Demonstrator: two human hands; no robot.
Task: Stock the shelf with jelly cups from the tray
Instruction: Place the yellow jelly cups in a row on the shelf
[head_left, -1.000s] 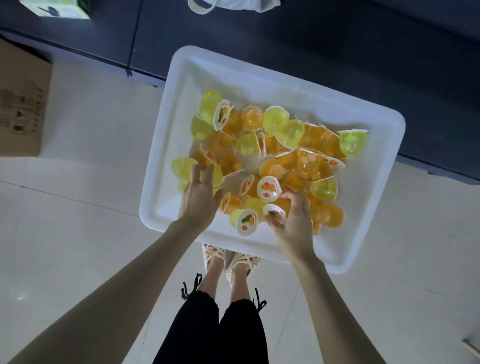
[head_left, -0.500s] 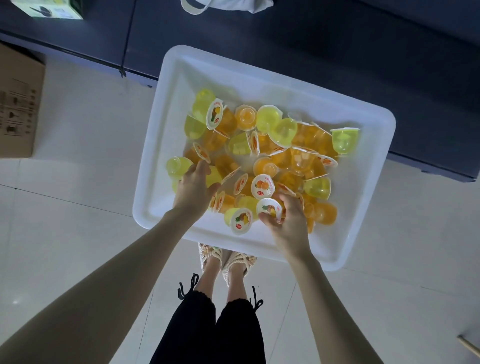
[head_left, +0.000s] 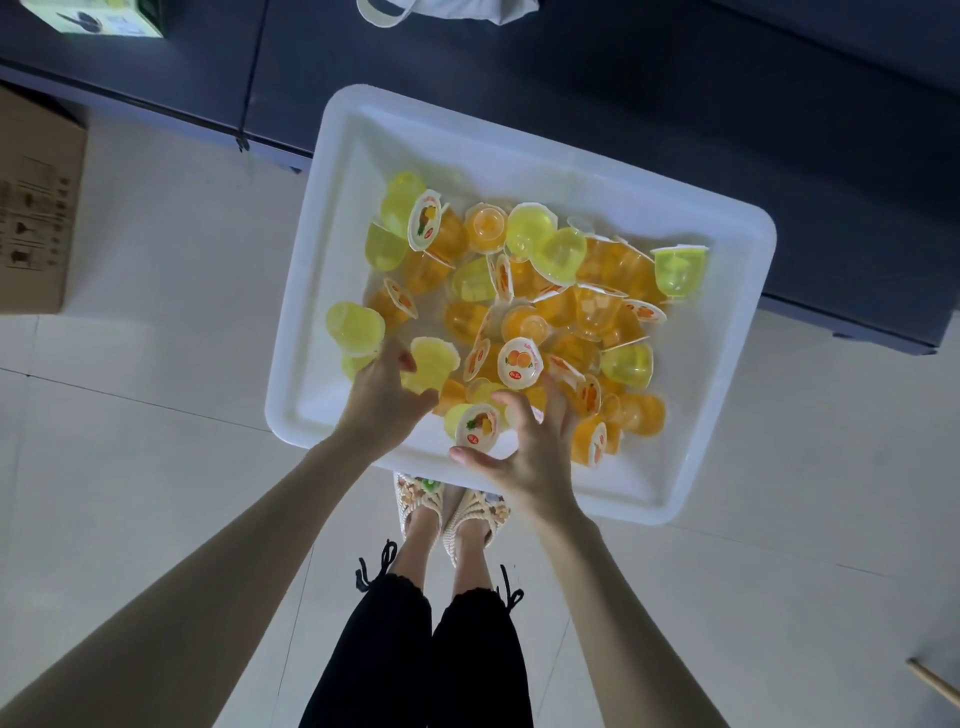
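Observation:
A white plastic tray (head_left: 701, 441) holds several yellow and orange jelly cups (head_left: 571, 291), tumbled in a heap, some with printed foil lids showing. My left hand (head_left: 382, 400) is at the tray's near left, its fingers and thumb curled round a pale yellow jelly cup (head_left: 434, 361). My right hand (head_left: 530, 452) is beside it at the near edge, thumb and forefinger curving round a yellow cup with a pineapple lid (head_left: 474, 426); its other fingers lie on the orange cups behind. A dark shelf surface (head_left: 597, 78) runs along the top.
A cardboard box (head_left: 34, 208) stands on the pale tiled floor at left. A green-and-white carton (head_left: 93, 15) and a white bag (head_left: 452, 10) lie on the dark surface. My sandalled feet (head_left: 447, 509) are under the tray's near edge. A wooden stick (head_left: 935, 683) shows lower right.
My right hand has shifted left and spread its thumb and forefinger around the pineapple-lidded cup. My left hand has curled its fingers onto the pale yellow cup.

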